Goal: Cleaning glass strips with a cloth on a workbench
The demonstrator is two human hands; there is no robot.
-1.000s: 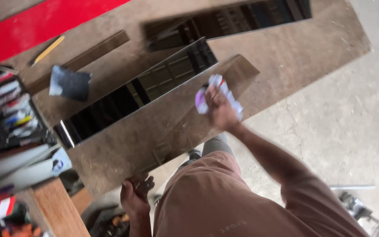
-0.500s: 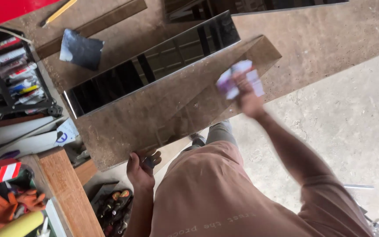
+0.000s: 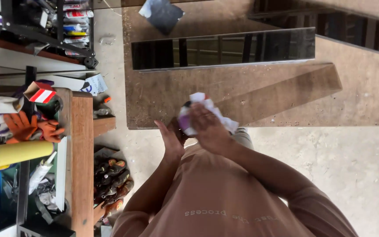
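Observation:
My right hand (image 3: 209, 127) is closed on a crumpled white cloth (image 3: 205, 102) with a purple patch. It presses the cloth against a small dark object (image 3: 180, 128) that my left hand (image 3: 171, 140) grips from the left, mostly hidden. Both hands meet in front of my chest, over the near edge of a large brown board (image 3: 163, 98). A long dark glass strip (image 3: 224, 48) lies on the board beyond my hands, with a brown wedge-shaped panel (image 3: 286, 90) beside it.
A wooden workbench (image 3: 82, 153) on the left carries orange gloves (image 3: 31, 127), a yellow tube (image 3: 18, 153) and a red-and-white box (image 3: 40, 93). Shoes (image 3: 112, 180) lie on the concrete floor (image 3: 352, 166). A metal rack of tubes (image 3: 73, 26) stands top left, with a dark square scrap (image 3: 163, 15) nearby.
My right hand came back from the board's far part toward my chest with the cloth. My left hand rose from my waist to meet it. The view swung left.

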